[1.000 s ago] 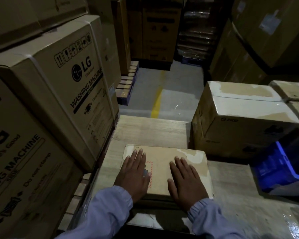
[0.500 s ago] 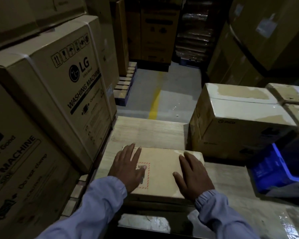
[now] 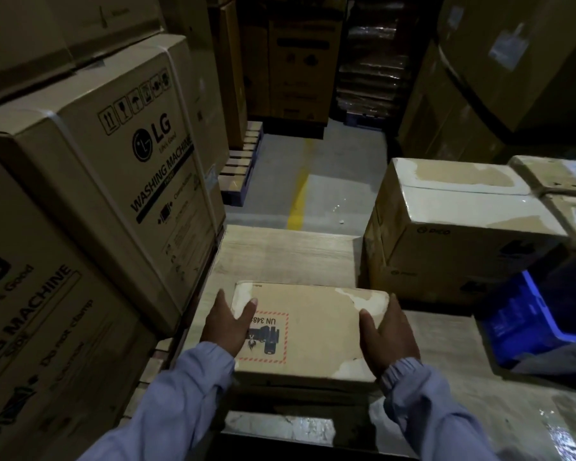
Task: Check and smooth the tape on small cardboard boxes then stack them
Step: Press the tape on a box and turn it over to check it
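Head view, dim warehouse aisle.

- Small box [image 3: 316, 327]: flat brown cardboard, low in the middle of the view, at the near end of a pale wooden table [image 3: 280, 254]. There is a dark gap under its near edge; whether it rests on the table or is raised off it cannot be told.
- Top face: a label [image 3: 273, 337] with a red dashed border on the left half, its print "UN 348…" upside down to the wearer. Pale patches of tape [image 3: 369, 299] show at the far corners and along the near right edge.
- Left hand [image 3: 226, 324]: grips the box's left side, thumb laid over the top edge and partly covering the label, fingers down the side wall.
- Right hand [image 3: 388, 334]: grips the right side the same way, thumb on the top face, fingers hidden down the side.
- Both arms are in light blue sleeves [image 3: 193, 387].
- Surroundings: a large box [image 3: 463, 227] with pale tape across its lid stands on the table to the right, apart from the small box. A blue crate [image 3: 526, 321] sits nearer on the right. Washing-machine cartons [image 3: 113, 161] are stacked along the left. A yellow line [image 3: 300, 194] runs along the grey floor beyond the table.
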Available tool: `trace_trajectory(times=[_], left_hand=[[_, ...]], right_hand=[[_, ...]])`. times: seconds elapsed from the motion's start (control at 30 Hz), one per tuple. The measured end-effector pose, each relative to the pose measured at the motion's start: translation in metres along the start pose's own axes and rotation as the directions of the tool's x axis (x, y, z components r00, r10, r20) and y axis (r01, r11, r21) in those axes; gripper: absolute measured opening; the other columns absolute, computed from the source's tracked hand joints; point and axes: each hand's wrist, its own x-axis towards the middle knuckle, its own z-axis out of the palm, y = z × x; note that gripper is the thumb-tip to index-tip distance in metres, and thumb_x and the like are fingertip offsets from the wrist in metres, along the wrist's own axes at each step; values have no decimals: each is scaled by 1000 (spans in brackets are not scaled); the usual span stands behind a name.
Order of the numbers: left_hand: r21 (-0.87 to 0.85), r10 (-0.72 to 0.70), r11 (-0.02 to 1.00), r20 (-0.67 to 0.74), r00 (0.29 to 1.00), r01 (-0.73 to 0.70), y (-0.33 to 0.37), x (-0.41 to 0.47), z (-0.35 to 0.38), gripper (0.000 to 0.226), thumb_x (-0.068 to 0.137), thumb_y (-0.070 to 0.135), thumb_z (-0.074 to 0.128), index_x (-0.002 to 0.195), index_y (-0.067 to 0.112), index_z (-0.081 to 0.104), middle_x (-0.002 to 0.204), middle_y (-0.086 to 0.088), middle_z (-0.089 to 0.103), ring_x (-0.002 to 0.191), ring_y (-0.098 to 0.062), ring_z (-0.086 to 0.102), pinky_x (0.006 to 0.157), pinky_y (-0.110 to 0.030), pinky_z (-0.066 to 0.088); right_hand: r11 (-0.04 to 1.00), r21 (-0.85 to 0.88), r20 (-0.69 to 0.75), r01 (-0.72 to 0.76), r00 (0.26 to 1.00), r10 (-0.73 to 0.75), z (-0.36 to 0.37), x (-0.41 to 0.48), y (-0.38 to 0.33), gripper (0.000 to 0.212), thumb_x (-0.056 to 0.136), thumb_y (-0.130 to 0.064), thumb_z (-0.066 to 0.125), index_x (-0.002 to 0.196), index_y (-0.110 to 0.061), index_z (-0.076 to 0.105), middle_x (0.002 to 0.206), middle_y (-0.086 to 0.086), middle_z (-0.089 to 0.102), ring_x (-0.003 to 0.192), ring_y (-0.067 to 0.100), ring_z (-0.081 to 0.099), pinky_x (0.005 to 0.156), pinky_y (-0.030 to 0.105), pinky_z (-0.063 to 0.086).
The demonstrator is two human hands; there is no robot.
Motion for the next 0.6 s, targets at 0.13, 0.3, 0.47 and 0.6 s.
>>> trace_trajectory(times=[0.13,0.3,0.47,0.6], left_hand=[[-22,-42,999,73,996,44,-4,2,-3,57,84,71,47,103,20,65,91,-2,71,77,-19,67,76,-34,56],[-107,-59,992,107,992,71,-3,-2,-6,56,88,70,41,103,22,63,90,0,71,79,-20,68,79,-33,55],[-259,-16,965,97,995,40,3,-1,-11,81,67,90,28,102,25,61,90,-4,72,82,-26,69,82,-45,56],[-296,7,955,83,997,17,2,1,-16,102,64,96,21,114,16,59,102,-11,68,94,-31,65,91,-48,50]], right_hand=[[984,160,56,-75,996,67,-9,-2,-8,57,96,-42,50,145,-22,30,137,9,52,119,31,52,96,36,40],[936,320,80,-143,989,124,-22,-3,-7,51,95,-43,51,140,-23,37,126,11,57,103,26,55,90,40,47],[911,402,-12,-88,995,102,-35,1,-8,40,95,-42,53,127,-20,46,118,10,59,101,27,56,91,46,49],[913,402,-69,-74,991,111,-34,-3,1,36,93,-51,51,110,-20,51,109,10,62,94,30,61,83,52,53]])
